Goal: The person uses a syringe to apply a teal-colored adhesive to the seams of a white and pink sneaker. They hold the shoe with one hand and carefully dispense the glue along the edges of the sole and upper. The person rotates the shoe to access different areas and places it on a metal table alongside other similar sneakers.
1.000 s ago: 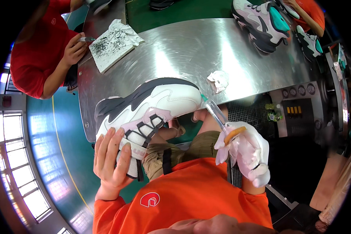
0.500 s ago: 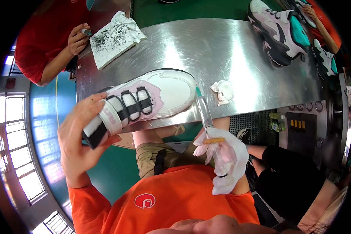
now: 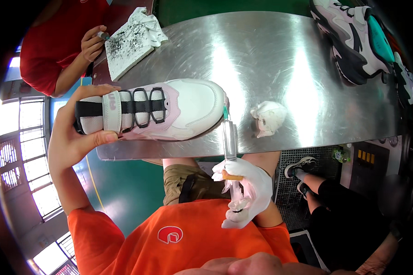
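Note:
A white and pale pink sneaker with black laces lies sideways above the metal table, toe to the right. My left hand grips it round the tongue and collar, thumb on the near side. In my right hand, which wears a white glove, is a clear syringe with a green needle hub. Its tip meets the edge of the sneaker's toe; whether it touches the sole seam I cannot make out. The fingers are wrapped round the barrel and plunger, beside a tan band. A crumpled white cloth rests right of the syringe.
Another sneaker with a teal lining stands at the far right of the metal table, more behind it. At the far left, a co-worker's hand holds a small tube near a black-stained white pad. A person in black sits at right.
The sneaker has turned level, its heel end and my left hand rising to the left. My right hand has shifted slightly left with the syringe, whose tip is now at the toe edge.

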`<state>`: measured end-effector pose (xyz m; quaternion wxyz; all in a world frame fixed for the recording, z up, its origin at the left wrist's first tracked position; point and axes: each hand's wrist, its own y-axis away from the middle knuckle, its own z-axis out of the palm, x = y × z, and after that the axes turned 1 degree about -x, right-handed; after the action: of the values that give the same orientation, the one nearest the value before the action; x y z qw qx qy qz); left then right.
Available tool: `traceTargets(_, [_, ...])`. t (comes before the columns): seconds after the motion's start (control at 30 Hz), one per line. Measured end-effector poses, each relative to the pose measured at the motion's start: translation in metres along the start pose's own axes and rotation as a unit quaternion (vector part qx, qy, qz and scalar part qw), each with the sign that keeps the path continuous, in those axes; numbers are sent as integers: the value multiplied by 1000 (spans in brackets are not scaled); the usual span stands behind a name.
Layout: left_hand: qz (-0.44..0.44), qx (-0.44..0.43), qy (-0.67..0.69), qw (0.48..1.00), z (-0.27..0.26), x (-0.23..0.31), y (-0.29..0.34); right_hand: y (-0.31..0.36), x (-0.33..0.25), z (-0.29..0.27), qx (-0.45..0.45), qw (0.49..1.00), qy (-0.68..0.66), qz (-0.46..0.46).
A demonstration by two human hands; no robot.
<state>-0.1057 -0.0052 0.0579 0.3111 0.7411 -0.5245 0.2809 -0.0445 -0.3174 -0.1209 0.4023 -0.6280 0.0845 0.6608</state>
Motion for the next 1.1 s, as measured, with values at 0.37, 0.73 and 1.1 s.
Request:
traceTargets(0.37, [88,-284,-26,954,-41,27,-76,9,8,9,1,999,-21,-33])
traceTargets(0.73, [59,-507,-176,842,71,48,-144,-1,-46,-1,60,940,-267,202])
traceTargets(1.1, [318,-5,171,932,-19,38,-21,-151,-176,13,-172,975,-54,133])
